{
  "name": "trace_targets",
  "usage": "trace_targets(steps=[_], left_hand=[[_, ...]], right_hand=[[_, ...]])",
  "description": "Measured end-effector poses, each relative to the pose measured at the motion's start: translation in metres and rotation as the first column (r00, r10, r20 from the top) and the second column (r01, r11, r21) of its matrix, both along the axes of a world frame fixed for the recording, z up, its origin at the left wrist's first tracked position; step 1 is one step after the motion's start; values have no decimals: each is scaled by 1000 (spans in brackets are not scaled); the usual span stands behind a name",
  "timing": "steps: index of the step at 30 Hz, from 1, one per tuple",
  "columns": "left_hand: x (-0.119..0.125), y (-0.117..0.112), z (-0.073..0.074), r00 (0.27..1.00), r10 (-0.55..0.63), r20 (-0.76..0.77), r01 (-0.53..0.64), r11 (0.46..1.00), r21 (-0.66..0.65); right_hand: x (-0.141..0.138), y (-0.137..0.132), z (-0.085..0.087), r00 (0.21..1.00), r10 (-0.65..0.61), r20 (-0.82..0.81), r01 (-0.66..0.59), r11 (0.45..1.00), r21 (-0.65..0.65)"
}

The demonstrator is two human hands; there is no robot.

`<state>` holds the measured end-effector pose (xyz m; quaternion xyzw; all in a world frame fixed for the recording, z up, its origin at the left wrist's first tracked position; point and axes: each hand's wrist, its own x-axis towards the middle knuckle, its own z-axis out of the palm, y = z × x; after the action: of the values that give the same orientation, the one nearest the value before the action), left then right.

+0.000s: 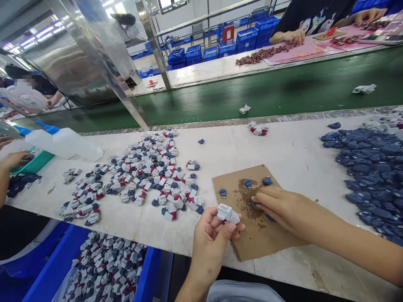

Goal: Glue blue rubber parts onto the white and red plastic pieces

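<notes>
My left hand (217, 235) pinches a white plastic part (227, 213) with a touch of dark red on its underside, held just off the left edge of a brown cardboard sheet (267, 247). Over the cardboard, my right hand (277, 205) has its fingertips closed on a small dark blue piece, mostly hidden beneath them. Around those fingers lie a few loose blue pieces (267, 180), and a wet brown stain spreads across the sheet. To the left spreads a heap of joined white, red and blue parts (147, 167).
A pile of dark blue parts (378, 167) covers the table's right. At lower left stands a blue bin (149, 272) of assembled parts. White squeeze bottles (78, 144) lie near a co-worker's hand (14, 161). Behind runs a green conveyor belt (195, 102) carrying white pieces.
</notes>
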<state>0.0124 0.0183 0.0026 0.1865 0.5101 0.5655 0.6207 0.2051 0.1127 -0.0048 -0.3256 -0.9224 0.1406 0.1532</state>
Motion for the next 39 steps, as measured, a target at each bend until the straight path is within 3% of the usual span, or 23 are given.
trace_targets(steps=[2,4,7,9,12,18,23,27,30,33,35,36,37,38,39], left_hand=[[0,0,4,1000,6,18,-6,1000,-9],[1,0,8,999,3,32,-3,1000,-6],[1,0,10,999,-8,45,8,1000,16],[1,-1,10,998,-37,47,34,998,48],[0,-1,10,995,-93,47,87,990,109],[2,-2,13,994,-81,69,73,991,109],[1,-5,14,993,-121,13,118,980,158],[2,-7,14,984,-178,-14,179,981,74],[6,-9,10,979,-202,-34,204,976,81],[7,-8,6,959,-255,-126,266,961,80],[-1,-3,4,893,-340,-297,376,924,72],[-8,1,4,823,-361,-440,431,900,68],[-17,5,3,715,-333,-614,463,885,59],[-29,9,3,560,-253,-789,464,884,46],[-41,14,4,357,-137,-924,436,899,35]], right_hand=[[-4,-2,9,996,-11,-83,5,998,-62],[-7,-8,23,972,-92,-215,47,978,-204],[-12,-21,45,897,-275,-346,104,892,-440],[-16,-29,55,866,-322,-383,88,851,-517],[-20,-36,60,846,-320,-426,59,851,-523],[-24,-37,58,820,-291,-492,41,889,-457],[-23,-37,61,875,-183,-447,-30,903,-429],[-21,-35,67,922,-86,-377,-110,876,-470],[-21,-36,64,919,-124,-374,-114,826,-552],[-24,-37,49,917,-163,-363,-105,781,-616],[-28,-36,37,926,-123,-357,-120,800,-588],[-30,-33,33,927,-106,-360,-122,822,-557],[-32,-29,30,922,-115,-370,-103,848,-519],[-31,-23,28,910,-158,-384,-54,872,-487],[-28,-17,28,888,-231,-397,21,884,-467]])
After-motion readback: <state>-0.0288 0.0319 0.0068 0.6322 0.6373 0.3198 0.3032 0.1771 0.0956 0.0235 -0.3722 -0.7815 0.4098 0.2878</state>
